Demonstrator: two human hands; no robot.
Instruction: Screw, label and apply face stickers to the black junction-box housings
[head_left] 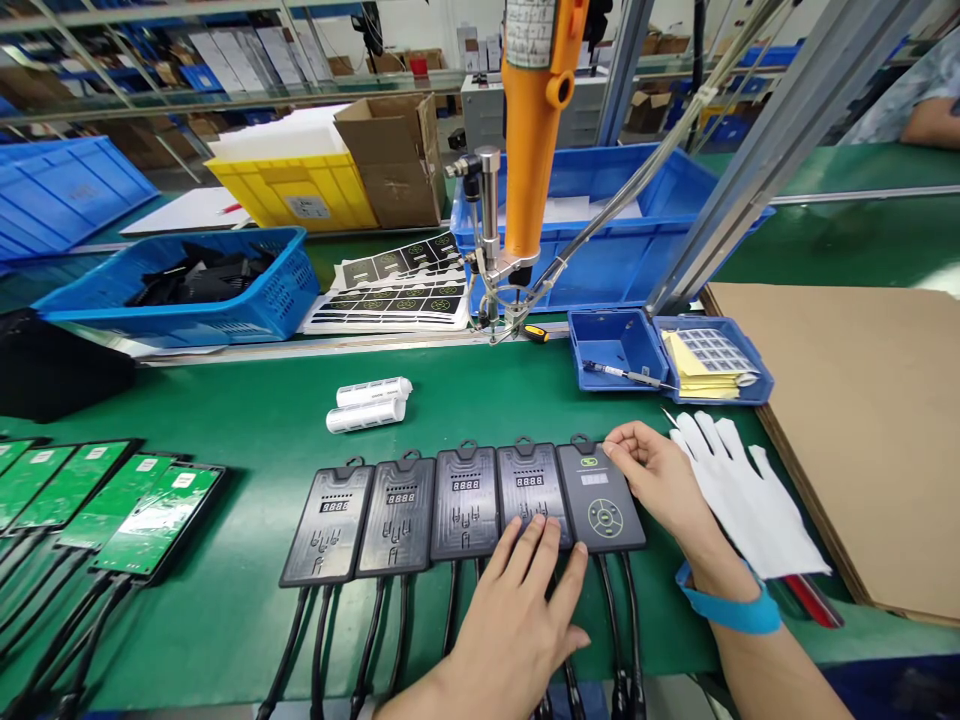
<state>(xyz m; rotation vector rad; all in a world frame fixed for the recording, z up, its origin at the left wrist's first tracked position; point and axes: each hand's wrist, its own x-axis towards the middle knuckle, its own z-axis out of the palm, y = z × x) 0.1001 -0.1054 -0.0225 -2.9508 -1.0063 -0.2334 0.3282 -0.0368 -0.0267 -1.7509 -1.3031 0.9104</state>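
Note:
Several black controller boxes with cables (327,526) lie in a row on the green bench. The rightmost controller (634,538) carries a dark grey label (592,505) with a green logo and round button pattern. At that label's upper right corner my right hand (656,475) is closed, thumb and fingers pinched together; a blue band circles its wrist. My left hand (521,610) lies open, its fingers spread over the lower part of the neighbouring controller (529,490) and reaching the rightmost one's lower left edge. The other controllers show bare digit displays.
Green circuit boards (161,515) with cables lie at left. Two white rolls (367,404) rest behind the row. An orange screwdriver (529,140) hangs overhead. A white glove (750,500) and cardboard (862,430) are at right; label sheets (397,300) and blue bins (619,345) stand behind.

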